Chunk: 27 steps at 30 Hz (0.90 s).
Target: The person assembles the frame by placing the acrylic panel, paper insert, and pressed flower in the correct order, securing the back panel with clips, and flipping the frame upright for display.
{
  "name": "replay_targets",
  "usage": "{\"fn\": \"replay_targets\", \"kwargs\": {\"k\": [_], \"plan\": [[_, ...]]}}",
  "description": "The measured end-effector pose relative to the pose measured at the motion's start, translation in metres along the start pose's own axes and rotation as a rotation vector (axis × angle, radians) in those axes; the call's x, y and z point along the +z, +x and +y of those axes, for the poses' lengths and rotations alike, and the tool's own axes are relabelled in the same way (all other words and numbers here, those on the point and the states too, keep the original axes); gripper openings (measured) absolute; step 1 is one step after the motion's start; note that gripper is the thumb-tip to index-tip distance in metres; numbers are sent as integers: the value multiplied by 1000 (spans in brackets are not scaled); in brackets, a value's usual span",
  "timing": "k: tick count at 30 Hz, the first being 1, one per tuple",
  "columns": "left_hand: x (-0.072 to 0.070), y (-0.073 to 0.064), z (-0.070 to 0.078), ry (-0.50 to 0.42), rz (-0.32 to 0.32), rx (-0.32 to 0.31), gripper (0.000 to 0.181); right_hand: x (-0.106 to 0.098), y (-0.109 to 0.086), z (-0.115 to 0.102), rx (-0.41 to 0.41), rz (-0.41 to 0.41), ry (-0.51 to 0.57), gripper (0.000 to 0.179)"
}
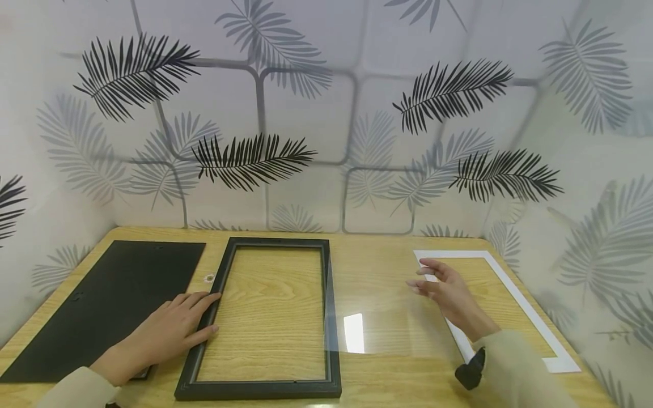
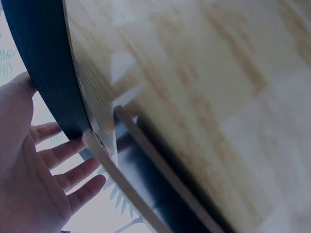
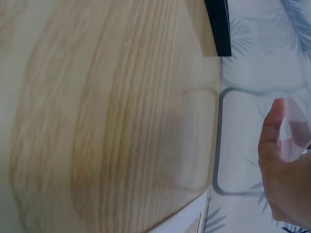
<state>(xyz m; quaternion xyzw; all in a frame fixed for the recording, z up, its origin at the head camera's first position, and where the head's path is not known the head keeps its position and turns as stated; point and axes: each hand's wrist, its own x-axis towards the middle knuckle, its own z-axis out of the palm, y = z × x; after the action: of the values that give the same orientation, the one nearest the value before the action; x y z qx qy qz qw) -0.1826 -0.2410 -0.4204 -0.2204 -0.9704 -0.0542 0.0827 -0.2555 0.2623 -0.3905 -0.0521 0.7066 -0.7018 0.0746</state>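
Note:
A black rectangular frame (image 1: 260,389) lies on the wood-grain table, its middle showing bare wood. My left hand (image 1: 173,328) rests on the frame's left bar, fingers extended across it and thumb reaching over lower down. In the left wrist view the fingers (image 2: 70,150) are spread along the dark bar (image 2: 48,58). My right hand (image 1: 449,294) pinches a clear, glossy sheet (image 1: 377,300) near its right edge. The sheet's left part overlaps the frame's right bar in the head view. In the right wrist view, thumb and fingers of the right hand (image 3: 282,170) curl toward each other around the transparent sheet.
To the left lies a flat black board (image 1: 112,300) with small metal fittings. A white border-shaped mat (image 1: 527,309) lies on the right, partly beneath the right forearm. A small flower mark (image 1: 209,278) shows beside the frame. A leaf-patterned curtain (image 1: 306,124) stands behind the table.

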Motion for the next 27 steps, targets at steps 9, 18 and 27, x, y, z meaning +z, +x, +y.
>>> {"fn": "replay_targets", "kwargs": {"k": [9, 18, 27], "plan": [[-2, 0, -3, -32, -22, -16, 63, 32, 4, 2, 44, -13, -4, 59], [0, -1, -10, -75, -18, -8, 62, 68, 7, 8, 47, -54, -5, 60], [-1, -3, -14, -118, -25, 7, 62, 105, 7, 12, 72, -29, -7, 56]]}}
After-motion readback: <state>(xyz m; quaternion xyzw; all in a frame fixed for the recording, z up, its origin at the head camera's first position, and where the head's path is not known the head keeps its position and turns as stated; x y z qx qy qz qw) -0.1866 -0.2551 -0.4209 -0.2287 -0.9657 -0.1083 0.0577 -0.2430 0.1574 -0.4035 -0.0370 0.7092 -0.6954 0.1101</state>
